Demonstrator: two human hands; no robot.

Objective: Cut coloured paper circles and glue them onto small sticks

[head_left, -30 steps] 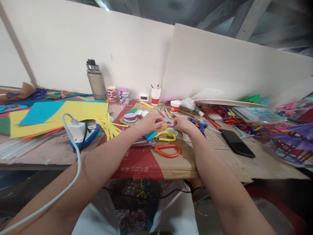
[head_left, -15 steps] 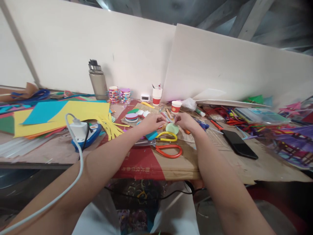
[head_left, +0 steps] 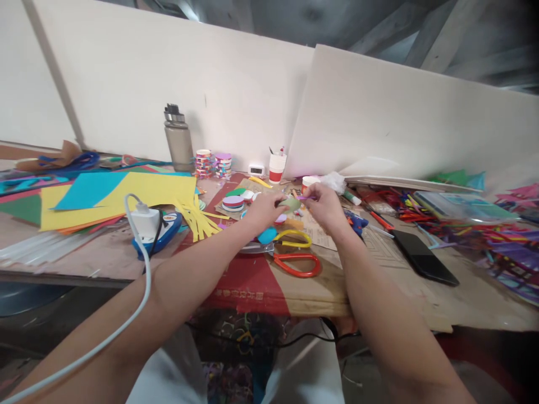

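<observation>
Pinched in my left hand point(head_left: 266, 210) is a pale green paper disc point(head_left: 290, 205), tilted above the tabletop. My right hand point(head_left: 325, 204) is closed beside it, fingertips pinching a thin purple strip point(head_left: 306, 197) near the disc's edge. Whether strip and disc touch is hard to make out. Below the hands lie scissors with yellow handles point(head_left: 309, 241) and another pair with red-orange handles point(head_left: 318, 266). A blue paper disc point(head_left: 266, 235) rests near my left wrist. Left of that hand sits a stack of coloured discs point(head_left: 233, 204).
Two striped disc towers point(head_left: 204, 164) and a bottle point(head_left: 178, 140) stand at the back. Yellow paper strips point(head_left: 197, 217) and a white plug point(head_left: 145, 221) with its cable are on the left. A phone point(head_left: 423, 257) lies right. A paper cup point(head_left: 277, 168) holds pens.
My left hand now holds the green disc, lifted and tilted. My right hand has let go of the disc, moved slightly up, and has a purple strip. The view has shifted slightly.
</observation>
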